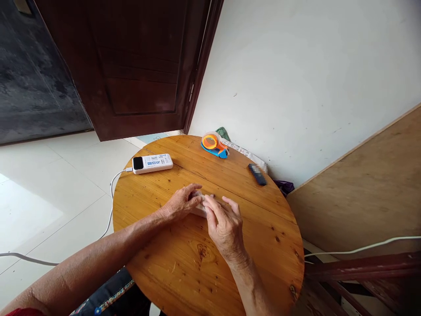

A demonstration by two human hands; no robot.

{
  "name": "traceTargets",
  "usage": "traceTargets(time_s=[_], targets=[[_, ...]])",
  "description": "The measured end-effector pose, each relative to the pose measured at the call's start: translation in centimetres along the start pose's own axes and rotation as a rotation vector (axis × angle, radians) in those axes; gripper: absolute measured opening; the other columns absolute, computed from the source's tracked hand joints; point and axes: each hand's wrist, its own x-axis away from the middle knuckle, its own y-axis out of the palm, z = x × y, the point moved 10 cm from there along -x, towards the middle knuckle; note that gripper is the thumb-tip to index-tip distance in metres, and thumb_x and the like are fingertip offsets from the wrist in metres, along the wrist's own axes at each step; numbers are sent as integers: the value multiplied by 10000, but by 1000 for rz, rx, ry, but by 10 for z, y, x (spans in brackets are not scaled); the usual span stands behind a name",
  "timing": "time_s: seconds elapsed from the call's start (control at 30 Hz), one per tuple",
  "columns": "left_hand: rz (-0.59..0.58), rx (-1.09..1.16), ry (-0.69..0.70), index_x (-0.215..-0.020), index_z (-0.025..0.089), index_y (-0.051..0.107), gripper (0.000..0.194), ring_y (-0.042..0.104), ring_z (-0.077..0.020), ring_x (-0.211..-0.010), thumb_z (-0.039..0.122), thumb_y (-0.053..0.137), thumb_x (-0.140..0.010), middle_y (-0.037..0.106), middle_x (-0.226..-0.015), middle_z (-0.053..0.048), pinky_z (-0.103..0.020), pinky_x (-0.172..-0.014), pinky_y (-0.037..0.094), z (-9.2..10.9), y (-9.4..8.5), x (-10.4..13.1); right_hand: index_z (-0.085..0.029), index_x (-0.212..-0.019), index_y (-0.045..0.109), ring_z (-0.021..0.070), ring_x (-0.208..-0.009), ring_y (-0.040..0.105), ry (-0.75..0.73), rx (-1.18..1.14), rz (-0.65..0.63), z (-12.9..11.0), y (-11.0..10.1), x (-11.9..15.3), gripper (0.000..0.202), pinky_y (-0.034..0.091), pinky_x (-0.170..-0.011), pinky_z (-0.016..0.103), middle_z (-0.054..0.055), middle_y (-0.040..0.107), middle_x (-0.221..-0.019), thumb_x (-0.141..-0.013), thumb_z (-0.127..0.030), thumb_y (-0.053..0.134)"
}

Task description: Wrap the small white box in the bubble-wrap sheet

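Near the middle of the round wooden table [204, 254] lies a small pale object [199, 211], mostly covered by both hands. My left hand [182, 202] rests on its left end, with thumb and fingers closed over it. From the right, my right hand [225, 219] reaches onto the same object with thumb and forefinger close together and the other fingers raised. What the object is cannot be made out. A tiny brown bit [212, 195] shows just behind the fingers.
A white power bank [153, 163] with a cable stands at the table's back left. An orange and blue tape dispenser [214, 145] sits at the back edge. A dark blurred item [257, 174] lies at the back right, near the white wall [296, 79].
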Motion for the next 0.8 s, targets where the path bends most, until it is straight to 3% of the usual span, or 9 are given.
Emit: traceTargets(time_s=[0.2, 0.33, 0.4, 0.5, 0.57, 0.63, 0.8], targets=[[-60, 33, 31, -1352, 115, 491, 597, 579, -168, -814, 402, 610, -842, 626, -995, -71, -290, -747, 488, 3, 3, 3, -214, -1297, 536, 216, -890, 715, 80, -88, -45, 11, 1, 1, 381, 452, -949, 448, 42, 779, -956, -943, -99, 455], [-89, 78, -1, -1397, 138, 442, 649, 590, -173, -827, 338, 646, -814, 606, -1103, -101, -300, -735, 501, 0, 7, 5, -231, -1241, 570, 236, -995, 689, 248, -163, 9, 37, -6, 5, 323, 485, -947, 441, 51, 768, -953, -942, -158, 474], [-89, 116, -4, -1404, 144, 431, 658, 590, -175, -844, 317, 653, -808, 596, -1116, -101, -309, -755, 501, 0, 9, 5, -228, -1269, 548, 251, -1067, 664, 350, -205, 6, 52, -7, 10, 349, 483, -972, 458, 76, 744, -1065, -922, -209, 514], [-88, 173, 4, -1395, 166, 437, 655, 585, -174, -880, 301, 670, -799, 577, -1144, -91, -314, -801, 494, 1, 9, 5, -213, -1397, 439, 292, -1236, 577, 409, -284, -168, 60, 11, 15, 592, 462, -1025, 493, 132, 594, -1375, -835, -268, 614], [-92, 209, 1, -1386, 178, 443, 646, 575, -161, -867, 306, 676, -798, 559, -1130, -75, -306, -800, 488, 1, 10, 5, -208, -1437, 392, 312, -1282, 540, 390, -305, -296, 57, 25, 18, 726, 441, -1052, 508, 144, 529, -1444, -767, -254, 667], [-90, 237, -1, -1372, 188, 452, 636, 546, -133, -808, 318, 684, -794, 534, -1089, -51, -285, -763, 479, 1, 9, 5, -217, -1429, 399, 304, -1235, 572, 366, -293, -341, 53, 31, 19, 725, 441, -1046, 507, 130, 589, -1368, -753, -213, 662], [-101, 254, 2, -1303, 199, 502, 581, 476, -101, -728, 285, 702, -764, 493, -982, -5, -255, -704, 455, 1, 11, 4, -243, -1356, 464, 273, -1062, 649, 308, -230, -298, 47, 30, 15, 596, 483, -967, 470, 84, 684, -1135, -785, -179, 622]])
